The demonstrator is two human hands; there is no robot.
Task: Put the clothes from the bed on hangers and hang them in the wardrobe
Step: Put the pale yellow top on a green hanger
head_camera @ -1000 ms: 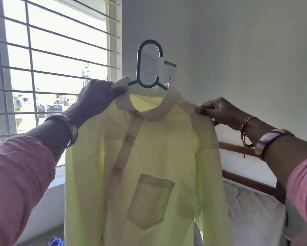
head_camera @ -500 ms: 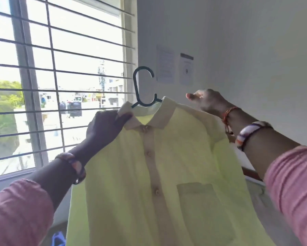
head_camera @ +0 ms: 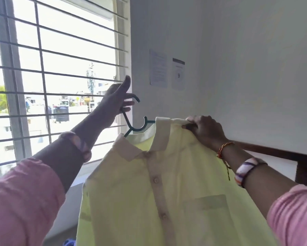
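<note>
A pale yellow button-up shirt [head_camera: 167, 192] with a chest pocket hangs on a dark green plastic hanger [head_camera: 136, 128], tilted down to the left, and fills the lower middle of the view. My right hand [head_camera: 206, 132] grips the shirt's right shoulder beside the collar, with the fabric bunched under the fingers. My left hand [head_camera: 113, 102] is up at the hanger's hook, fingers stretched out and touching it, thumb pointing up. Part of the hook is hidden behind that hand. The wardrobe is out of view.
A barred window [head_camera: 42, 68] fills the left side. Two paper sheets [head_camera: 158, 68] are stuck on the white wall straight ahead. A dark wooden frame [head_camera: 291, 157] runs along the wall at right. Something blue [head_camera: 69, 243] peeks in at the bottom edge.
My left hand let go of the collar and rose to the hanger's hook. My right hand closed on the shirt's shoulder. The hanger tilted and the shirt shifted right.
</note>
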